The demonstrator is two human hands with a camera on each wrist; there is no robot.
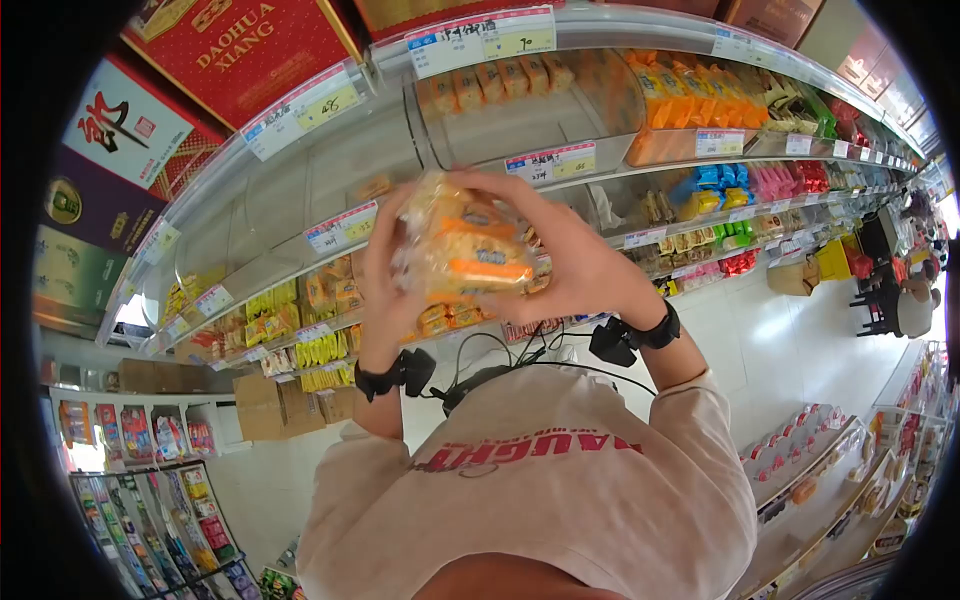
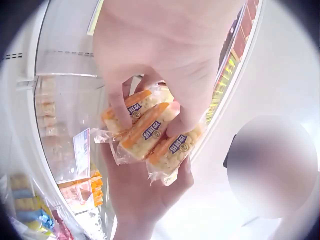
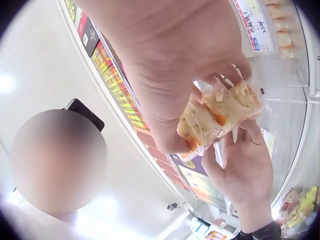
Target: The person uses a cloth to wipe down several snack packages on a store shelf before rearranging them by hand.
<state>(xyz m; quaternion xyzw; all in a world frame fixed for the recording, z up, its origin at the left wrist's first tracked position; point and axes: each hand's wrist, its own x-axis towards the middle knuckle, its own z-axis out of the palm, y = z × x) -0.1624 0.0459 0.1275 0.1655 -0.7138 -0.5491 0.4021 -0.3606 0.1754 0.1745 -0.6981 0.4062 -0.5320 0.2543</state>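
Several clear-wrapped pastries with orange bands (image 1: 480, 255) are bunched between the two hands, above the lower shelves. My left hand (image 1: 385, 285) grips them from the left side, my right hand (image 1: 585, 262) from the right. Three wrapped pieces (image 2: 150, 131) lie side by side in the left wrist view; the left hand's thumb and fingers (image 2: 120, 107) pinch them, with the right hand (image 2: 142, 192) beneath. In the right wrist view the right hand (image 3: 175, 70) curls round the packs (image 3: 220, 115), and the left hand (image 3: 242, 167) is against their far side.
Shelf bins hold a row of wrapped pastries (image 1: 500, 82), orange packets (image 1: 690, 92) and yellow packets (image 1: 270, 318). Price labels (image 1: 550, 162) line the clear shelf edges. Gift boxes (image 1: 245, 55) stand upper left. A cardboard box (image 1: 275, 405) is on the floor; black cables (image 1: 500, 350) hang near the body.
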